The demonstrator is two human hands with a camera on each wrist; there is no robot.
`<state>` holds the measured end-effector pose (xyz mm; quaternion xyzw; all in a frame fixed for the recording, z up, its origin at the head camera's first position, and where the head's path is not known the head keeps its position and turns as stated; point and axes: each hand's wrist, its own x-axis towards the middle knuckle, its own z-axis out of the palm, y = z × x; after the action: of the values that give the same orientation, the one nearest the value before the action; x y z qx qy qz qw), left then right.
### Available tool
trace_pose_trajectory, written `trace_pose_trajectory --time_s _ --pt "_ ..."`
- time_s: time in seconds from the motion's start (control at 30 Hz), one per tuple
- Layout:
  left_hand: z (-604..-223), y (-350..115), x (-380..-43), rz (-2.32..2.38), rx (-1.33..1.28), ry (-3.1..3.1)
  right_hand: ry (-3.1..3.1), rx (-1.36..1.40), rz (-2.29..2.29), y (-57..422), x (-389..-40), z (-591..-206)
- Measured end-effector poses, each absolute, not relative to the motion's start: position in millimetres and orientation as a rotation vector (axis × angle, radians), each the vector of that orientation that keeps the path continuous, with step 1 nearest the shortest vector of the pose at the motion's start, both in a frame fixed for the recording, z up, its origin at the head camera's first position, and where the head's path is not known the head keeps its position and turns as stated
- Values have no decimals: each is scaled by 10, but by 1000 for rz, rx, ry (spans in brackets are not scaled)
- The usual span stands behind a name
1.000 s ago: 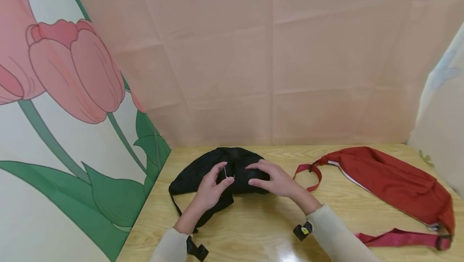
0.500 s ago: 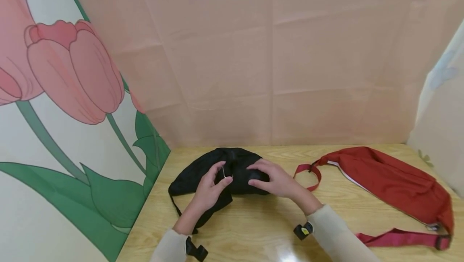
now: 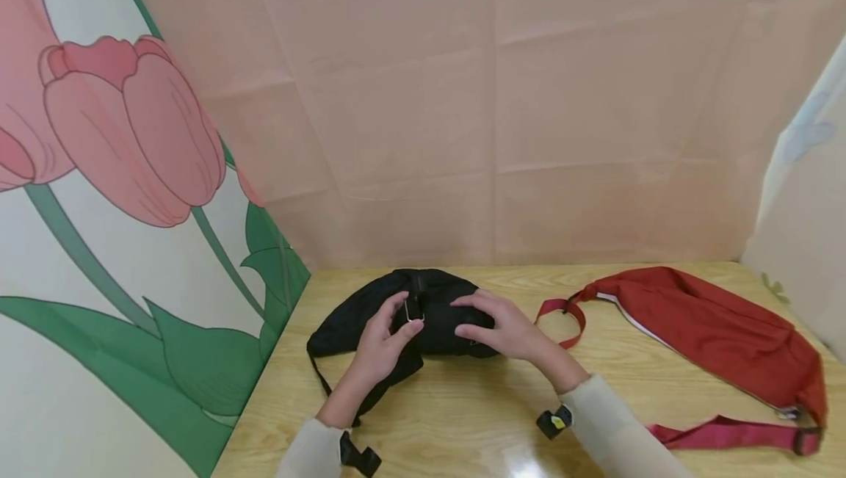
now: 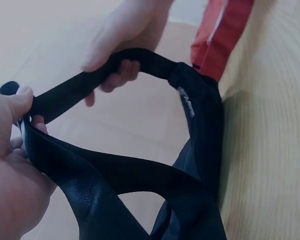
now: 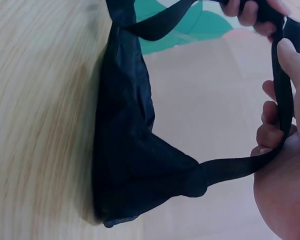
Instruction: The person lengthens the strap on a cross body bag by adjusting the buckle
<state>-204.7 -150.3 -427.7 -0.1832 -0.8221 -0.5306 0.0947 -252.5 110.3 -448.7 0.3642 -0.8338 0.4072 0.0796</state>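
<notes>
A black waist bag (image 3: 360,320) lies on the table, its black strap (image 4: 150,62) raised in a loop above it. My left hand (image 3: 377,346) pinches a slim metal-framed buckle (image 3: 407,310) on that strap between thumb and fingers. A short strap end (image 3: 418,288) stands up beyond the buckle. To the right, my right hand (image 3: 502,327) grips another stretch of the strap; in the right wrist view its fingers (image 5: 270,135) curl round the webbing. One end of the strap joins the bag's narrow corner (image 5: 192,180).
A red waist bag (image 3: 714,331) with a pale zip edge lies to the right on the wooden table (image 3: 476,426). Its dark pink strap (image 3: 734,435) trails along the front. A pink backdrop (image 3: 410,133) rises behind, with a tulip-printed panel (image 3: 125,140) at the left.
The strap end has come further up through the buckle at my left fingertips, and the buckle's frame has turned slightly. Both hands stay almost where they were.
</notes>
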Motion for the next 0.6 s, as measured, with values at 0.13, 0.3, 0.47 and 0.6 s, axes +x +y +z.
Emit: trace_pose_trajectory --time_s 0.13,0.3,0.47,0.6 --pt "-4275 -1500 -2043 -1584 -549 -2434 -2462 1110 1193 1120 -2524 -4476" --pt "-4275 -1504 -2036 -1570 -548 -2440 -2451 1116 1137 1086 -2485 -4405" --pt "-4264 -1514 -2042 -1580 -562 -2424 -2446 1112 1164 1084 -2491 -4415" --pt "-4256 -1511 -2042 -1588 -565 -2414 -2461 1091 1198 1132 -2514 -4457"
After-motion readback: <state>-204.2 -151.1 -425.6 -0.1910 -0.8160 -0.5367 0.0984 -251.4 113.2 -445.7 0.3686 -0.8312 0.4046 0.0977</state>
